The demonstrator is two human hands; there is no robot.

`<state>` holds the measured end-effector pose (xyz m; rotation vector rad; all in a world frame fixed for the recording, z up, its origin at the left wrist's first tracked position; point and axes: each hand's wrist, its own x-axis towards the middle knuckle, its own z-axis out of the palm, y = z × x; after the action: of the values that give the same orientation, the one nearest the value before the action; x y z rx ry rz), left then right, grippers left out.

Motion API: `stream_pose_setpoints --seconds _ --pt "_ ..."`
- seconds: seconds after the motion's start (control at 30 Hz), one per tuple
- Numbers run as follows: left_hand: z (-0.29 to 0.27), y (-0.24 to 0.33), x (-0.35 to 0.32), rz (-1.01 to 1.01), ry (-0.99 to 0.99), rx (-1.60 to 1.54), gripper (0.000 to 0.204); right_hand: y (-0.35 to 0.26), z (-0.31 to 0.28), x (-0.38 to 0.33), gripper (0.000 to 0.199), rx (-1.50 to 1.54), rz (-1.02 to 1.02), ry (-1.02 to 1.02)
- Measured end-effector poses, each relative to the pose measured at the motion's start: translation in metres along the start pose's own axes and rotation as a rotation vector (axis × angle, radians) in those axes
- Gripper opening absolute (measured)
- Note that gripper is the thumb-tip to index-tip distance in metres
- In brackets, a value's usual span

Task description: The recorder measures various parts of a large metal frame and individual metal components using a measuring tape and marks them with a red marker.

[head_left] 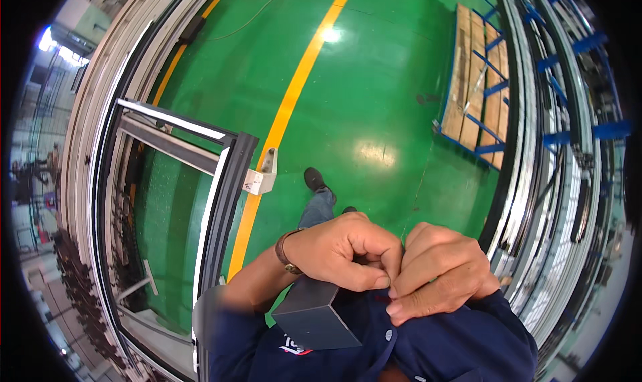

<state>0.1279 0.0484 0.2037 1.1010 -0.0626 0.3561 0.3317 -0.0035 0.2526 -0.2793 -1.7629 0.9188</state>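
In front of my chest my left hand [351, 251] and my right hand [441, 268] are brought together, fingers curled in and fingertips meeting. Whatever they pinch, if anything, is too small or too hidden to make out. Just below my left hand, against my dark blue shirt [448, 348], is a dark grey angle piece [319, 325] with two flat faces meeting at a sharp edge. Its upper end passes behind my left hand, so I cannot tell whether that hand also supports it. A brown-strapped watch [286, 253] circles my left wrist.
To my left stands a dark and white profile frame [224, 201], with a pale metal bracket [261, 178] sticking out from its side. Racks of long metal profiles [528, 201] line the right, beside a wooden-slatted pallet [471, 88] with blue bars. A yellow line [294, 91] crosses the green floor [381, 68].
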Motion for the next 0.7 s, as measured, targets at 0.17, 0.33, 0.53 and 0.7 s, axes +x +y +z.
stream_pose_setpoints --seconds 0.17,0.33,0.53,0.7 --pt "-0.071 0.033 -0.008 0.031 0.047 -0.17 0.009 0.065 -0.027 0.064 0.022 0.096 0.148 -0.145" --pt "-0.168 0.06 -0.017 0.058 0.534 -0.432 0.023 0.156 -0.034 0.074 0.053 0.158 0.607 0.25" --pt "-0.251 0.024 -0.039 0.306 1.042 -0.64 0.019 0.259 -0.008 0.1 0.077 -0.093 0.981 -0.091" --pt "-0.29 -0.021 -0.066 0.703 1.297 -0.728 0.02 0.337 -0.007 0.114 0.091 0.178 1.217 -0.405"
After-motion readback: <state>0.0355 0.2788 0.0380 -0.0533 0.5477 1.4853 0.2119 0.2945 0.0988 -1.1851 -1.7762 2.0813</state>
